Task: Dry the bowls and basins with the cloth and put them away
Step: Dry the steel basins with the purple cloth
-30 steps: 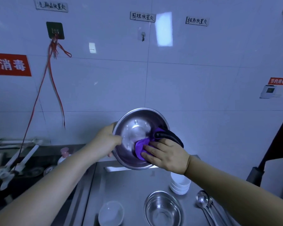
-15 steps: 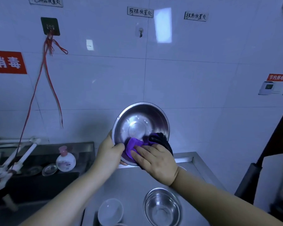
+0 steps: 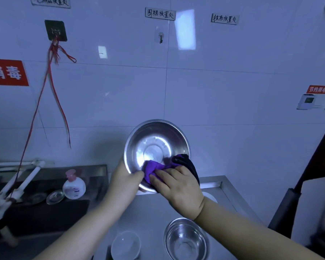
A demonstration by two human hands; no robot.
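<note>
I hold a steel basin [image 3: 154, 145] up in front of the tiled wall, tilted with its inside facing me. My left hand [image 3: 125, 182] grips its lower left rim. My right hand [image 3: 178, 185] presses a purple and black cloth [image 3: 159, 167] against the lower inside of the basin. Below, on the steel counter [image 3: 154, 209], stand a second steel basin [image 3: 185, 239] and a small white bowl [image 3: 125, 244]. Part of another white bowl [image 3: 210, 196] shows behind my right wrist.
A sink area at the left holds a soap pump bottle [image 3: 73, 184], a small glass lid [image 3: 55, 197] and white pipes [image 3: 17, 184]. Red cords [image 3: 51, 87] hang from a wall hook. A dark upright object [image 3: 296, 196] stands at the right, past the counter's edge.
The cloth and my right hand have slid from the basin's right side down to its lower left inside. The view has tilted up a little.
</note>
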